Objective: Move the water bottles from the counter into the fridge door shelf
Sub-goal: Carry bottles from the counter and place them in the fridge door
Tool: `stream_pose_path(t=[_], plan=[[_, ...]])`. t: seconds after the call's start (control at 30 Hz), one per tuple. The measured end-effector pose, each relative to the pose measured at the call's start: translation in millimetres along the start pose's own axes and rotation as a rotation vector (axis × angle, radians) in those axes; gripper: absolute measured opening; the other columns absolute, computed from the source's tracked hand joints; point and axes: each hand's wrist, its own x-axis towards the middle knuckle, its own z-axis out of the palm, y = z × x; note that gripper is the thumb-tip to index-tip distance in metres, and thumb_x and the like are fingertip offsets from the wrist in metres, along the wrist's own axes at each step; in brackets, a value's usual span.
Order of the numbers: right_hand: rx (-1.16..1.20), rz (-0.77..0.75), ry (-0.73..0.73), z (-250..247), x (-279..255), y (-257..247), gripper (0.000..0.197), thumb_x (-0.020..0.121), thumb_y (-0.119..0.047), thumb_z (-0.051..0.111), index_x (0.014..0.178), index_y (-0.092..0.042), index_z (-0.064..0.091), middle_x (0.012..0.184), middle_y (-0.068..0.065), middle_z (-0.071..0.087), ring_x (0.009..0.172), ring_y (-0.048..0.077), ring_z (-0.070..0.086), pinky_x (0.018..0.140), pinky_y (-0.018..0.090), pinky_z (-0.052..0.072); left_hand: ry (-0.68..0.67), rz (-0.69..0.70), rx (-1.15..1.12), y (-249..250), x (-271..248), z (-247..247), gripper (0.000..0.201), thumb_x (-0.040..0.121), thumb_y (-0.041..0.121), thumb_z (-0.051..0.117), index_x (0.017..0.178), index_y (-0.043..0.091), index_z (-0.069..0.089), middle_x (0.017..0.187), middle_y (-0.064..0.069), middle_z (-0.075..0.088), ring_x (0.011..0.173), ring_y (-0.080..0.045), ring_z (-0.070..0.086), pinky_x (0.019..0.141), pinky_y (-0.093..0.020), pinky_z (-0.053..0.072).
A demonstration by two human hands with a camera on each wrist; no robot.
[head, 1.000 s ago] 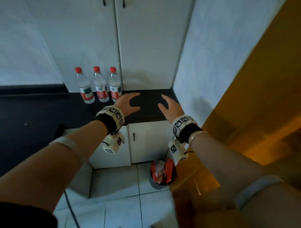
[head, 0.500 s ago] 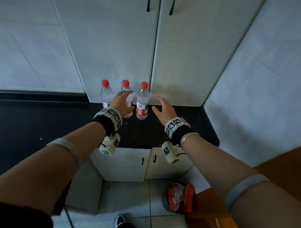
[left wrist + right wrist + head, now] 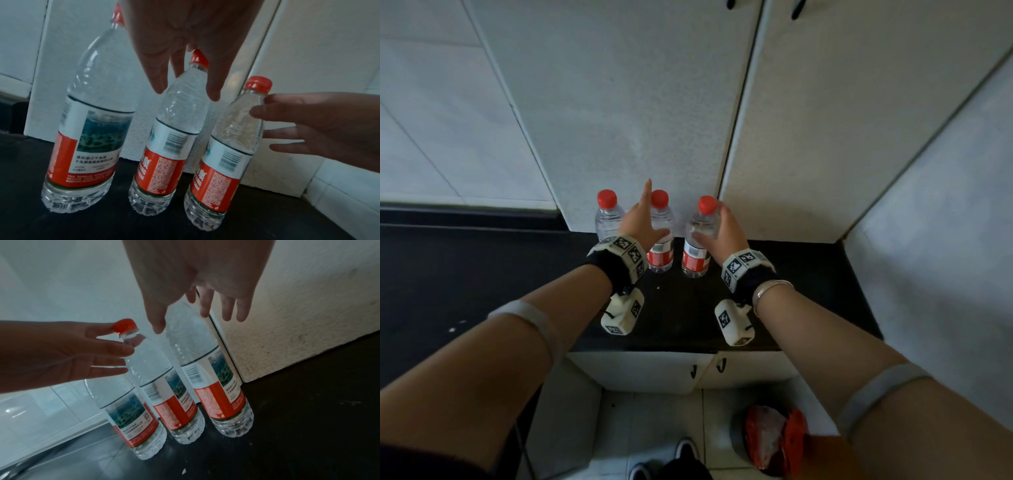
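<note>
Three clear water bottles with red caps and red-and-white labels stand in a row at the back of the black counter (image 3: 482, 274): the left bottle (image 3: 608, 219) (image 3: 92, 129), the middle bottle (image 3: 661, 253) (image 3: 170, 146) (image 3: 164, 386) and the right bottle (image 3: 697, 257) (image 3: 228, 154) (image 3: 222, 394). My left hand (image 3: 645, 219) (image 3: 186, 91) straddles the middle bottle's neck, fingers straight and spread. My right hand (image 3: 722, 229) (image 3: 183, 319) reaches around the right bottle's shoulder. Its thumb lies in front and its straight fingers behind, touching the plastic. Neither hand has curled round a bottle.
White cabinet doors (image 3: 637, 102) rise directly behind the bottles, and a tiled wall (image 3: 945, 240) closes the counter on the right. Lower cabinet doors (image 3: 654, 370) sit under the counter edge. A red bin bag (image 3: 774, 438) and a shoe (image 3: 685, 452) are on the floor.
Both hands moved forward from the counter's front area to the bottles. The left hand now straddles the middle bottle and the right hand touches the right one. The head view tilted toward the cabinets.
</note>
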Motion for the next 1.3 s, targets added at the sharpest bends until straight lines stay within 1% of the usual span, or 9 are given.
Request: stream_pose_path(t=[0.2,0.27,0.4,0.57,0.73,0.83,0.97,1.2,1.3], plan=[[-0.05,-0.018,-0.065,14.1,36.0,13.8,0.049,0.069,-0.027,0.078,0.11,-0.016,0.052,0.096,-0.002,0.063,0.085,0.013,0.061,0.086,0.031,0.053,-0.047,-0.091,0.052,-7.1,22.5,13.9,0.077,0.071,0.023,0.075,0.135,0.014,0.033,0.127,-0.01,0.056,0.117,-0.027,0.055,0.1,-0.039,0.044],[-0.029,-0.023,-0.127,16.1,41.7,16.3,0.044,0.074,-0.024,0.075,0.11,-0.008,0.055,0.096,0.0,0.065,0.083,0.015,0.062,0.082,0.023,0.054,-0.037,-0.106,0.067,-6.9,24.3,18.4,0.08,0.068,0.024,0.078,0.133,0.016,0.032,0.122,-0.009,0.057,0.112,-0.027,0.057,0.095,-0.038,0.048],[-0.067,-0.008,-0.124,21.5,48.9,21.4,0.045,0.07,-0.038,0.075,0.105,-0.015,0.059,0.097,0.003,0.069,0.089,0.019,0.066,0.086,0.039,0.053,-0.029,-0.103,0.094,-7.2,26.9,22.4,0.084,0.066,0.026,0.079,0.133,0.017,0.03,0.119,-0.008,0.058,0.106,-0.027,0.06,0.088,-0.035,0.05],[-0.116,-0.026,-0.092,16.3,41.2,18.9,0.029,0.082,-0.032,0.066,0.096,-0.008,0.059,0.079,0.003,0.062,0.07,0.017,0.059,0.068,0.026,0.042,-0.009,-0.092,0.055,-4.2,21.4,21.1,0.069,0.066,0.023,0.079,0.123,0.022,0.04,0.109,-0.004,0.062,0.1,-0.024,0.061,0.088,-0.04,0.053],[-0.09,-0.031,-0.006,2.6,25.3,20.7,0.028,0.073,-0.033,0.072,0.09,-0.016,0.056,0.068,-0.011,0.055,0.064,0.008,0.056,0.059,0.02,0.04,-0.031,-0.076,0.059,1.8,8.6,17.2,0.068,0.066,0.025,0.079,0.123,0.024,0.042,0.103,0.002,0.061,0.1,-0.023,0.061,0.084,-0.035,0.051],[-0.097,-0.039,0.042,-8.9,10.2,17.3,0.036,0.072,-0.034,0.073,0.097,-0.016,0.056,0.077,-0.007,0.06,0.07,0.011,0.059,0.064,0.023,0.045,-0.078,-0.04,0.067,13.5,-2.3,14.1,0.069,0.069,0.024,0.077,0.128,0.023,0.041,0.107,0.0,0.06,0.105,-0.023,0.059,0.081,-0.03,0.045],[-0.149,-0.008,0.12,-24.1,-19.9,14.4,0.038,0.072,-0.035,0.073,0.098,-0.016,0.054,0.081,-0.004,0.063,0.075,0.015,0.063,0.071,0.03,0.053,-0.136,0.052,0.04,37.6,-25.5,11.1,0.066,0.072,0.019,0.075,0.129,0.017,0.041,0.12,-0.009,0.06,0.113,-0.027,0.057,0.094,-0.036,0.046],[-0.07,0.203,0.318,-51.0,-112.9,17.3,0.047,0.068,-0.034,0.076,0.106,-0.023,0.051,0.095,-0.004,0.066,0.09,0.016,0.066,0.086,0.041,0.054,-0.286,0.256,-0.008,61.4,-87.4,21.3,0.035,0.074,0.018,0.072,0.102,0.019,0.05,0.096,-0.005,0.061,0.097,-0.023,0.06,0.078,-0.027,0.04],[-0.06,0.292,0.392,-61.5,-163.1,20.6,0.056,0.068,-0.034,0.078,0.113,-0.024,0.047,0.106,0.001,0.067,0.099,0.021,0.065,0.091,0.045,0.052,-0.379,0.32,0.001,68.7,-117.8,32.7,0.041,0.068,0.026,0.075,0.099,0.019,0.051,0.097,0.001,0.062,0.093,-0.018,0.06,0.083,-0.031,0.048]])
